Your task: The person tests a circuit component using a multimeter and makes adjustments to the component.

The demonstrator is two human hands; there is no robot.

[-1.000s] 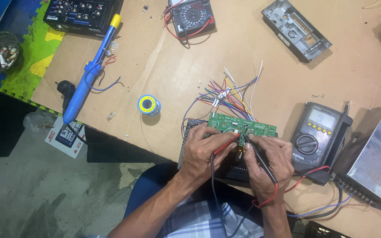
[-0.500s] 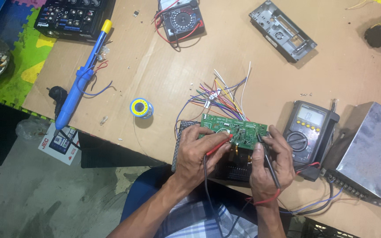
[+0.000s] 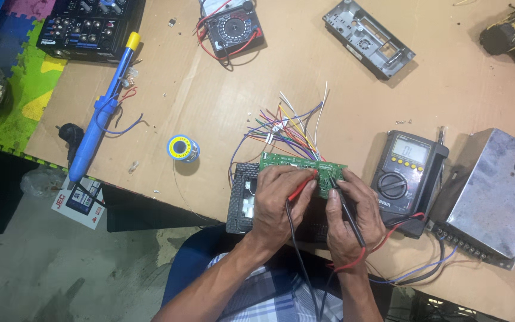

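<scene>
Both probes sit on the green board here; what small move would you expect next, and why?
Probably a glance at the grey digital multimeter. The left hand presses the red probe and the right hand the black probe onto the green circuit board, so a reading seems ready.

Even, soft overhead light; sharp picture with slight bending at the edges

The tan wooden tabletop point(image 3: 305, 95) is brightly and evenly lit, with short, soft shadows falling toward about four o'clock beside the grey metal chassis frame point(image 3: 368, 37) and the blue desoldering pump with a yellow tip point(image 3: 104, 113). The brushed silver metal power supply box point(image 3: 499, 194) at three o'clock shows a dull sheen, no hard glare. The grey concrete floor point(image 3: 49, 268) at seven o'clock is dimmer. Focus holds across the frame; the table's edges bow slightly from wide-angle distortion. No motion blur on the left hand point(image 3: 278, 200) or right hand point(image 3: 353, 220).
</scene>
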